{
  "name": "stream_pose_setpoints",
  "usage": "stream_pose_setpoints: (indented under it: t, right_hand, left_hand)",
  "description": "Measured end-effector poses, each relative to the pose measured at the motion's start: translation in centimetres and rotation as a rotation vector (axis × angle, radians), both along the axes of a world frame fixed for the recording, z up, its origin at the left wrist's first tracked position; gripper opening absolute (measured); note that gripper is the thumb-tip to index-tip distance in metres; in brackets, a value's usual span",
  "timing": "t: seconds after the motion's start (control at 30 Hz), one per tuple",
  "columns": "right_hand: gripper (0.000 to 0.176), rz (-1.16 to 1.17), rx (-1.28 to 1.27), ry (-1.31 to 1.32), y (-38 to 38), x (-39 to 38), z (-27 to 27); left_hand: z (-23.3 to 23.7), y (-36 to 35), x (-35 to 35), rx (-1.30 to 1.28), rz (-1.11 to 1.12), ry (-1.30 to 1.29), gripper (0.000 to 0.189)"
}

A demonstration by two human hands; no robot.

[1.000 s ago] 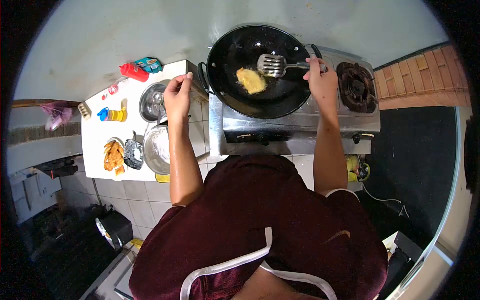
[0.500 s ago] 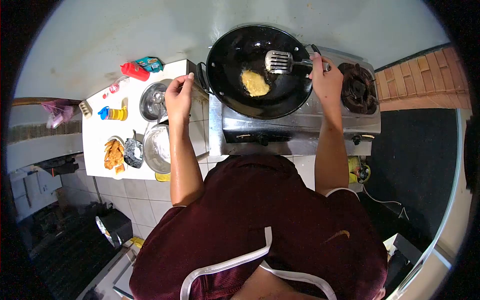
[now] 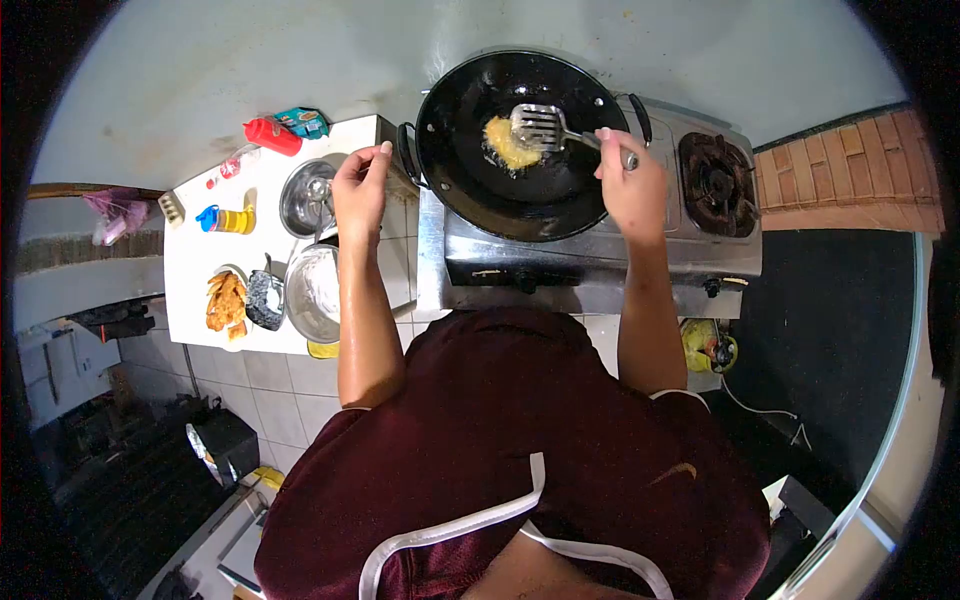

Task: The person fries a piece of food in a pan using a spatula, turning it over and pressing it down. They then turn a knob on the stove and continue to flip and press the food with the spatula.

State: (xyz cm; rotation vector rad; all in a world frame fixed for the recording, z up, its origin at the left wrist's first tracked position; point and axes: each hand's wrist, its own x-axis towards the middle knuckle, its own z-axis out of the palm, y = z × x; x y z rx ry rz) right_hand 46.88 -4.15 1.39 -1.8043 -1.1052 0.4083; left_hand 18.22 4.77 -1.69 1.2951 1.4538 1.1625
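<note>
A pale wall [image 3: 250,60] rises behind the stove [image 3: 590,250] — red brick [image 3: 840,170] to its right, white desk [image 3: 190,280] left.

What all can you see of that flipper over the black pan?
The slotted spatula looks like shiny metal: a flat slotted blade on a long thin handle. The right hand grips the handle's end. It slants across the black wok, blade edge against the yellow piece of food frying there.

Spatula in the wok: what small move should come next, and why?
Likely slide the slotted spatula under the yellow fritter and flip it: the right hand holds its blade at the fritter's edge in the black wok.
</note>
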Motion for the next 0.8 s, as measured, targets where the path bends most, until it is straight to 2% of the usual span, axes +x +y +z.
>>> stream_pose_setpoints:
  t: [0.17, 0.23, 0.27, 0.37, 0.57, 0.63, 0.7, 0.77, 0.8]
  right_hand:
    - [0.030, -0.055, 0.002, 0.035, -0.1, 0.2, 0.1]
    - [0.028, -0.003, 0.080, -0.008, -0.1, 0.0, -0.3]
    - [0.027, -0.008, 0.039, -0.065, 0.1, -0.1, -1.2]
    - [0.025, 0.040, 0.137, 0.004, -0.4, -1.0, -0.8]
    - [0.023, -0.048, 0.025, -0.040, -1.0, -1.1, -0.8]
    - [0.023, 0.017, 0.148, -0.078, -0.8, -1.1, -1.6]
    - [0.023, -0.022, 0.133, -0.061, -1.0, -0.8, -1.0]
    - [0.024, -0.055, 0.138, 0.120, -1.2, -0.4, 0.7]
    - [0.026, -0.040, 0.173, 0.051, -1.1, 0.1, 0.8]
  left_hand:
    - [0.4, -0.2, 0.1, -0.012, 0.002, 0.013, 0.026]
    - [0.5, -0.2, 0.0, 0.001, -0.014, -0.001, 0.025]
    - [0.4, -0.2, 0.0, 0.001, -0.017, 0.000, 0.025]
    - [0.2, -0.1, 0.1, 0.001, -0.009, -0.022, 0.024]
    - [0.4, -0.2, 0.0, -0.019, -0.006, 0.005, 0.025]
    - [0.4, -0.2, 0.2, -0.033, -0.005, 0.016, 0.025]
    - [0.5, -0.2, 0.3, -0.033, -0.006, 0.016, 0.025]
    - [0.9, -0.2, 0.3, -0.034, -0.005, 0.018, 0.025]
    - [1.1, -0.3, 0.5, -0.052, 0.002, 0.018, 0.026]
